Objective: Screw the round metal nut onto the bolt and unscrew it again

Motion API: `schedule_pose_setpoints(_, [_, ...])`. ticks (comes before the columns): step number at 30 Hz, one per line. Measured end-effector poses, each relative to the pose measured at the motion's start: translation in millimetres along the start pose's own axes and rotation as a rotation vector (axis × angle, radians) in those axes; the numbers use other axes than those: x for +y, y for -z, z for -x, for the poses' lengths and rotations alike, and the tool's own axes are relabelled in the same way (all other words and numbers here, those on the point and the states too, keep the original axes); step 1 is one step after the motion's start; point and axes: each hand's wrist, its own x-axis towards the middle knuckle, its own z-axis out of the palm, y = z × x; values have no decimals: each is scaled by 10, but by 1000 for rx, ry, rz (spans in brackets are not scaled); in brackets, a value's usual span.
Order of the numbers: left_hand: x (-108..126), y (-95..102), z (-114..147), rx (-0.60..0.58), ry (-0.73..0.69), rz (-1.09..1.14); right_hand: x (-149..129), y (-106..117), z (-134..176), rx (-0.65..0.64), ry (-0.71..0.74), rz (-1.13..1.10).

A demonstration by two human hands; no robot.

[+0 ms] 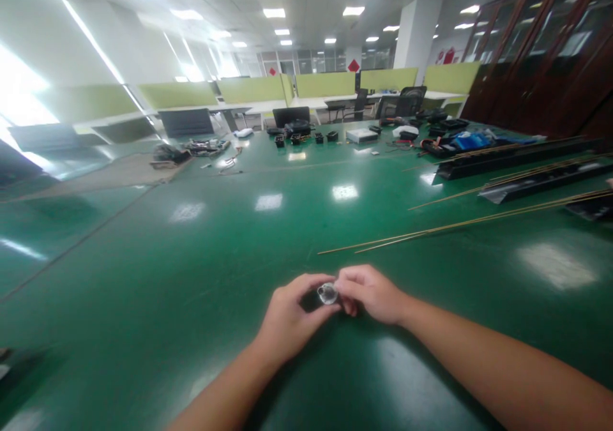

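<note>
A small, round, silvery metal piece (327,294) with a dark spot on its face is held just above the green table (215,246). My left hand (292,313) grips it between thumb and fingers, which curve around it from the left. On its right side, the pinched fingertips of my right hand (366,294) touch its edge. Whether a smaller part sits between those fingertips is hidden. The piece is too small and blurred to tell its exact kind.
Thin brass-coloured rods (431,230) lie ahead to the right, beside long black channels (517,158). Farther back are several small black boxes (319,138), a white box (363,135), a blue bundle (472,140) and a cluttered heap (205,146). Chairs (186,122) stand behind the table.
</note>
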Motion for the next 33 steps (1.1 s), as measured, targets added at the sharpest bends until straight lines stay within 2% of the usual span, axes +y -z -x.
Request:
schedule_pose_setpoints(10, [-40, 17, -14, -3, -50, -4, -19, -10, 15, -16, -19, -12])
schedule_pose_setpoints(19, [-43, 32, -41, -64, 40, 7, -3, -36, -11, 18, -45, -10])
schedule_pose_setpoints(33, [-102, 37, -72, -2, -19, 25, -1, -47, -32, 25, -66, 29])
